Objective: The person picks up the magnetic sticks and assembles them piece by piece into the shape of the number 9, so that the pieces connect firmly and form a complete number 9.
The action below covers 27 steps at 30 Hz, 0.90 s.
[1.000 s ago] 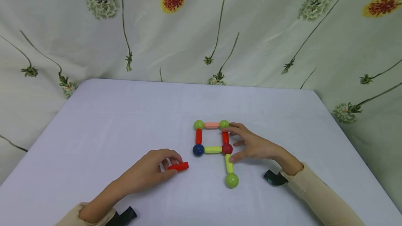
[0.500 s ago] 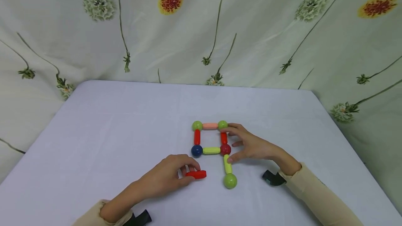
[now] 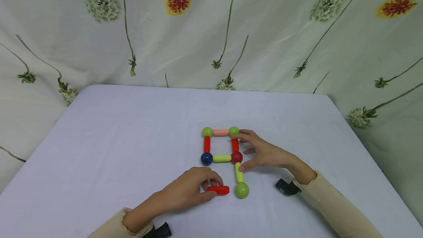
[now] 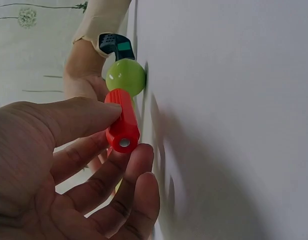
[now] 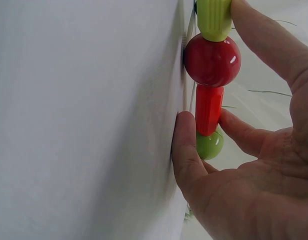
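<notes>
My left hand (image 3: 191, 190) pinches a red magnetic rod (image 3: 219, 190) between thumb and fingertips; its end with a silvery disc shows in the left wrist view. The rod's far end points at a light green ball (image 3: 242, 190) and is close to it. That ball ends a yellow-green rod (image 3: 239, 173) running down from a dark red ball (image 3: 236, 157). My right hand (image 3: 261, 151) rests along the right side of the square of rods and balls. Its thumb touches the yellow-green rod, and its fingers, loosely spread, reach the red side rod (image 5: 210, 110) and far green ball (image 3: 234, 131).
A navy ball (image 3: 206, 158), another green ball (image 3: 207, 132), a pink rod (image 3: 220, 132) and more rods form the rest of the square. Everything lies on a table with a pale cloth (image 3: 142, 131). A flower-printed curtain (image 3: 198, 39) hangs behind. Black devices (image 3: 286, 187) sit at both wrists.
My left hand has carried the red rod rightward and slightly toward me, up near the light green ball. My right hand and the square stay nearly in place.
</notes>
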Tool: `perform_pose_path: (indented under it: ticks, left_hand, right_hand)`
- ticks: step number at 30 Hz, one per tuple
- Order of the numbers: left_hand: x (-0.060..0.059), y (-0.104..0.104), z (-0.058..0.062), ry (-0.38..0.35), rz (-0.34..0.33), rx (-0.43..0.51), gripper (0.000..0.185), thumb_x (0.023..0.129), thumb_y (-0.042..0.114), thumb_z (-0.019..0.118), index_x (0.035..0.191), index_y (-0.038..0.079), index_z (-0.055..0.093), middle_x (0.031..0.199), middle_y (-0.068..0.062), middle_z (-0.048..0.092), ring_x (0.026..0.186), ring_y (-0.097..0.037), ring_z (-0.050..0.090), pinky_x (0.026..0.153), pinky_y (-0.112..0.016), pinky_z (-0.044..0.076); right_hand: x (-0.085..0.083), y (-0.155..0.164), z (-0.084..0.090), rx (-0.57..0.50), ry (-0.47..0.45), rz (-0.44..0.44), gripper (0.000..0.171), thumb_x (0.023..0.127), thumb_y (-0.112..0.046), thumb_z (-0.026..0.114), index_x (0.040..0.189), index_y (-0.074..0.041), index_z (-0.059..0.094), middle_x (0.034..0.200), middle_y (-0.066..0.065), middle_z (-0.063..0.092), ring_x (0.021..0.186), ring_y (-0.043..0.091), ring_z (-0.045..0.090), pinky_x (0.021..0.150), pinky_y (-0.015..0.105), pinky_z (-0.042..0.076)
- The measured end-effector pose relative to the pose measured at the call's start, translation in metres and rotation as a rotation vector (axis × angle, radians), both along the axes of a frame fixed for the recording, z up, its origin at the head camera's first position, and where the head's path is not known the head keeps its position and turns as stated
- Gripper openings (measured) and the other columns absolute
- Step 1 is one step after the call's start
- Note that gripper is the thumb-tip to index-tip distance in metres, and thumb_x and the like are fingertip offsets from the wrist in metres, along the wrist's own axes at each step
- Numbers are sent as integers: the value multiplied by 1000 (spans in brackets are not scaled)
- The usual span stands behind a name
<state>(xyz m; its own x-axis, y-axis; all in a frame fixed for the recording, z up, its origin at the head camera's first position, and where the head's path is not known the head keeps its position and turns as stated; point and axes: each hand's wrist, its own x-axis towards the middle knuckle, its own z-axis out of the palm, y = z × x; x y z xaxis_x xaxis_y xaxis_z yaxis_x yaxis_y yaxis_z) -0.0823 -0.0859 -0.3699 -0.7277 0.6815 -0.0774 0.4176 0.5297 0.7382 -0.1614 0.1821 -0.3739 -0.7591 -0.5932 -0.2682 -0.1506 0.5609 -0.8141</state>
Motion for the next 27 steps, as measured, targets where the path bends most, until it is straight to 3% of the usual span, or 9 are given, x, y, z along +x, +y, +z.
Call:
perform_pose_path:
  ticks: [12, 27]
  left_hand:
    - [-1, 13, -2, 0, -43, 5, 22, 84, 16, 69, 106, 20, 66, 90, 13, 62, 77, 1, 53, 69, -16, 46]
    - [0, 13, -3, -11, -15, -14, 22, 84, 18, 69, 106, 21, 66, 87, 14, 60, 77, -1, 53, 66, -15, 46]
  right_hand:
    - [0, 0, 0, -22, 15, 15, 86, 70, -29, 83, 142, -29, 35, 152, 0, 11, 134, 28, 29, 100, 41, 44]
    - [-2, -1, -2, -22, 6, 16, 87, 69, -29, 83, 141, -30, 35, 152, -1, 11, 134, 27, 28, 100, 42, 44]
